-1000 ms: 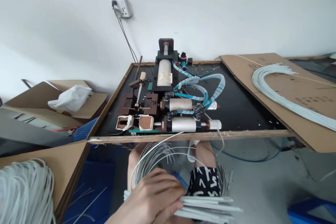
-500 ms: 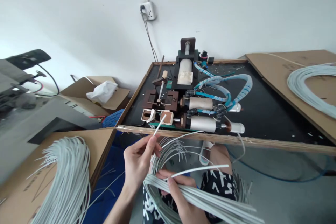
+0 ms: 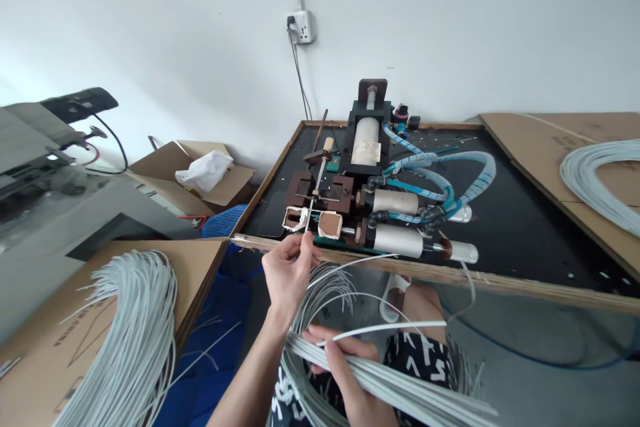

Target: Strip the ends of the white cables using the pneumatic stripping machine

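At the bench's front edge my left hand (image 3: pixel 289 268) pinches a single white wire (image 3: pixel 309 219) between thumb and fingers. The wire's end points into the gap between two tape-wrapped clamp blocks (image 3: pixel 330 225) of a pneumatic machine (image 3: pixel 367 140). Lower down, over my lap, my right hand (image 3: pixel 350 363) is closed round a bundle of grey-white wires (image 3: pixel 400 390). One wire end (image 3: pixel 415 325) from that bundle sticks out to the right above the fingers. More of the coil hangs down behind my wrists, partly hidden.
A large wire bundle (image 3: pixel 135 320) lies on cardboard at the left. On the right, a wire coil (image 3: pixel 595 173) rests on another cardboard sheet (image 3: pixel 540 140). Blue air hoses (image 3: pixel 470 167) loop over the black bench top (image 3: pixel 505 213). Behind at left stands an open carton (image 3: pixel 165 170).
My left hand has moved up and forward, bringing the wire's end from in front of the right block into the gap between the blocks. The camera view has shifted slightly.
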Motion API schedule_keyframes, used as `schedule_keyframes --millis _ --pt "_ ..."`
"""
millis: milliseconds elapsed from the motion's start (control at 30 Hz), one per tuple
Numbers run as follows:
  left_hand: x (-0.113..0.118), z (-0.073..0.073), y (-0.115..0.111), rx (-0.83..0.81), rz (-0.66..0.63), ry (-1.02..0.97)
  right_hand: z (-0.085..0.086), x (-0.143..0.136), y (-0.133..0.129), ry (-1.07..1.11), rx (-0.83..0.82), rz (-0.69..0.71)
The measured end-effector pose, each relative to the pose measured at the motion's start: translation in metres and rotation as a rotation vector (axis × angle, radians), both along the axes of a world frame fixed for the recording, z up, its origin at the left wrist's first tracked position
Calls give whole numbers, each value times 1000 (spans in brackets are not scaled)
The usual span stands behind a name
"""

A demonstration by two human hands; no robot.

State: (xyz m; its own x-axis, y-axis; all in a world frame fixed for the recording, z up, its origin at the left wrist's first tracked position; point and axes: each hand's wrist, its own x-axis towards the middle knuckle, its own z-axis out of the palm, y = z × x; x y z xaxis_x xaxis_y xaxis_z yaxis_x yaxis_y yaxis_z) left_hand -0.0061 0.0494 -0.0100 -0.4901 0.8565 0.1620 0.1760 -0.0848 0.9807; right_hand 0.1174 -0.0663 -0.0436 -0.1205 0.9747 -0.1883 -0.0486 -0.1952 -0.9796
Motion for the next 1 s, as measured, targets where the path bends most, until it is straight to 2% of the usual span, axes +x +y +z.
schedule_keyframes --millis 733,1000 --pt "-5 -1 2 -5 -44 90 -4 0 1 15 -9 8" --pt "-7 -4 3 8 -53 82 0 3 2 1 2 16"
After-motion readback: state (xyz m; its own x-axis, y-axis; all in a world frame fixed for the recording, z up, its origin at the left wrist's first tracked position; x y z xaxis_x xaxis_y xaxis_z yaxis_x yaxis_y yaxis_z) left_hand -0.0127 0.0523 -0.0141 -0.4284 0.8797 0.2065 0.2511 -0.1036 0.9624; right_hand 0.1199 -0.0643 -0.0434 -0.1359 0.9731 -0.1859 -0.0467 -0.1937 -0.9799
